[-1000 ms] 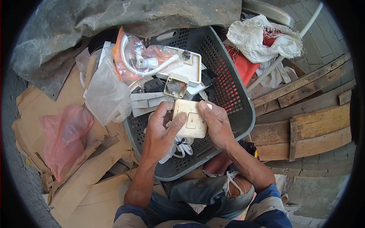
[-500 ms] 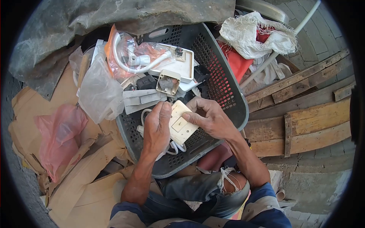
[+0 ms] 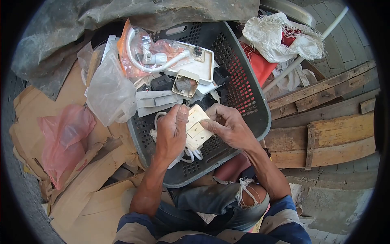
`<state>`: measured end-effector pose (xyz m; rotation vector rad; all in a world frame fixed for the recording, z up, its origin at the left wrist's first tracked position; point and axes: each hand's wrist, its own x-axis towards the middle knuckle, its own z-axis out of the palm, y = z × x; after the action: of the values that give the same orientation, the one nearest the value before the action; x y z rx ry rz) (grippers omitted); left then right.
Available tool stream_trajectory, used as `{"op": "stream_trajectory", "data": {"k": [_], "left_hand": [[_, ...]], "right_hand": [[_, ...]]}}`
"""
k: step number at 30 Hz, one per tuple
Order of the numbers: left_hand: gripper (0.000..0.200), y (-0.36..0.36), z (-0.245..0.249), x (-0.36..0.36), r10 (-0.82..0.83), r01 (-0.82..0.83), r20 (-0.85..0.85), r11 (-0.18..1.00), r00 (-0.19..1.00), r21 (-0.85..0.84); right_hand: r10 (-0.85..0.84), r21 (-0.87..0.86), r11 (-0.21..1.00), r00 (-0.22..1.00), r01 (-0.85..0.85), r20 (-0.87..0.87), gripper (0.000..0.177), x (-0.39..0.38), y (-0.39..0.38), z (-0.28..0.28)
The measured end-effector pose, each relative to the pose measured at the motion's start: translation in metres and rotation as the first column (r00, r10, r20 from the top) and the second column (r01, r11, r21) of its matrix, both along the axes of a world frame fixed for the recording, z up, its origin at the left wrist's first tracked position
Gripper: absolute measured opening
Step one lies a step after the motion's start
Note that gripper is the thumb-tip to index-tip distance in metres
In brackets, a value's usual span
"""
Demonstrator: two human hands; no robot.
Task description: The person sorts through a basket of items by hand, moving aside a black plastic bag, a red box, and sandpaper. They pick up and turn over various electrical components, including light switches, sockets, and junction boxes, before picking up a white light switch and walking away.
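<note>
A cream-coloured wall switch [image 3: 196,129], square with a small rectangle in its middle, is held over the basket. My left hand [image 3: 172,132] grips its left edge, the thumb pointing up and away from me. On the right side, my right hand [image 3: 230,126] pinches it, thumb on the face and curled fingers behind. White cable [image 3: 190,155] loops beneath the switch. Just beyond my hands are a cream open box [image 3: 185,83] and grey flat strips [image 3: 156,101], lying among other parts in the dark perforated plastic basket [image 3: 266,118].
A bagged white hose with fitting [image 3: 154,59] lies atop a white tray-like piece [image 3: 206,67]. Clear plastic [image 3: 111,91], a pink bag [image 3: 67,138] and cardboard [image 3: 97,203] spread to the left. Wooden boards [image 3: 337,142], a white sack [image 3: 280,38] and a pale pole [image 3: 335,23] are at right.
The whole view has shifted slightly, so the basket and its contents appear a little further right. Both hands keep their hold on the switch, nearly in the same pose.
</note>
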<state>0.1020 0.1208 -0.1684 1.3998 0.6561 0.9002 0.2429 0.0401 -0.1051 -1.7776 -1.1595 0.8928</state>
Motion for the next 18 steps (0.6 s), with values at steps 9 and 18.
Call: {"op": "stream_trajectory", "data": {"k": [9, 18], "left_hand": [[0.053, -0.016, 0.002, 0.003, -0.037, 0.041, 0.049, 0.996, 0.998, -0.084], [0.064, -0.012, 0.009, 0.002, -0.049, 0.051, 0.016, 0.989, 0.999, -0.136]], "right_hand": [[-0.02, 0.012, 1.0, 0.957, 0.017, 0.291, 0.05, -0.011, 0.004, 0.005], [-0.056, -0.037, 0.997, 0.965, 0.068, 0.257, 0.036, -0.01, 0.004, 0.001]]}}
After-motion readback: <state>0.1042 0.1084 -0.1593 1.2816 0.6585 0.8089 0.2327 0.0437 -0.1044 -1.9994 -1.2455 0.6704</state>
